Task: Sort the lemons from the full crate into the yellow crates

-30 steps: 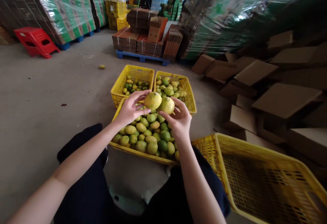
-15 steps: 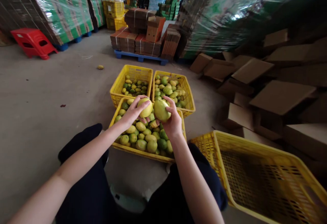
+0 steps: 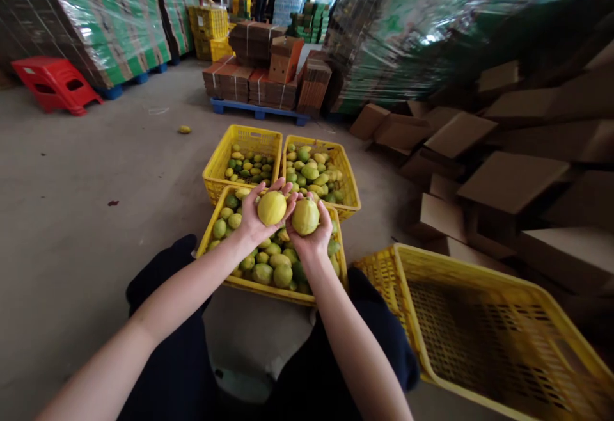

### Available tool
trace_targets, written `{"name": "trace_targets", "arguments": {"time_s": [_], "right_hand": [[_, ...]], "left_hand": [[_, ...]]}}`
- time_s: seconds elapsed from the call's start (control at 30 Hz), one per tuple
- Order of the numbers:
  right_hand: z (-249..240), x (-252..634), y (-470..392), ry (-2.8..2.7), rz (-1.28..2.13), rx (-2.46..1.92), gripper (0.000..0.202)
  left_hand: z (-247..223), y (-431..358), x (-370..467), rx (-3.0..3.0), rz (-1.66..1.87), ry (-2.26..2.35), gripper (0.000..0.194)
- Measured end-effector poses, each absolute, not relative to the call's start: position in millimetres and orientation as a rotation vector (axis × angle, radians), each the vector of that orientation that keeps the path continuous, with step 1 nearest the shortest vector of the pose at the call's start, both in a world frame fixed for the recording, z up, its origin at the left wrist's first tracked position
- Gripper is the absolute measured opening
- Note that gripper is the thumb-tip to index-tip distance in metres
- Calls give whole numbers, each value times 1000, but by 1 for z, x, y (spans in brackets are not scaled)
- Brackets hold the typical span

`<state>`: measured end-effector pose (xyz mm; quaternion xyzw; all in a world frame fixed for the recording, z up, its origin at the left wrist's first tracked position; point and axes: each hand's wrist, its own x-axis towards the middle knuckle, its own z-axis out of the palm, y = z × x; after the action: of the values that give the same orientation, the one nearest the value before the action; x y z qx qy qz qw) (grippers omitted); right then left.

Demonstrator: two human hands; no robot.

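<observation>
A yellow lemon (image 3: 271, 208) was cradled in the upturned palm of the left hand (image 3: 259, 216), the fingers curled loosely around it. A second, greener lemon (image 3: 305, 216) was held the same way in the right hand (image 3: 309, 232), and the two fruits were kept side by side, nearly touching. Both hands were raised just above the near crate (image 3: 218, 206), a yellow plastic crate standing on the floor (image 3: 86, 203) and filled with yellow and green lemons; the held fruits were over its far half. Beyond its far edge, two more yellow crates were set side by side: the far left crate (image 3: 242, 134), with a thin layer of lemons, and the far right crate (image 3: 343, 158), more fully loaded. At the right of the person's dark-trousered knees, an empty crate (image 3: 484, 293) was tilted on the floor. Brown cardboard boxes (image 3: 508, 178) were piled along the right side. One stray lemon (image 3: 184, 130) lay on the floor well apart from the crates, and a red stool (image 3: 50, 82) stood at the far left beside wrapped pallets.
</observation>
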<state>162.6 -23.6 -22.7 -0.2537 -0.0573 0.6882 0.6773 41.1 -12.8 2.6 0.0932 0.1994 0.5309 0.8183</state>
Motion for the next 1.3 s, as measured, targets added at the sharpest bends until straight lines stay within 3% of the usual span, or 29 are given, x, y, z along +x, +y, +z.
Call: {"name": "trace_targets", "arguments": {"time_s": [0.53,1.3], "right_hand": [[-43,173,-17,-258,1376,-676,19],[-31,169,-24,-2,1569,-540,7]], "left_hand": [[-1,-4,66,110,1113,415,23],[10,-8,61,260,1083,459,21]]}}
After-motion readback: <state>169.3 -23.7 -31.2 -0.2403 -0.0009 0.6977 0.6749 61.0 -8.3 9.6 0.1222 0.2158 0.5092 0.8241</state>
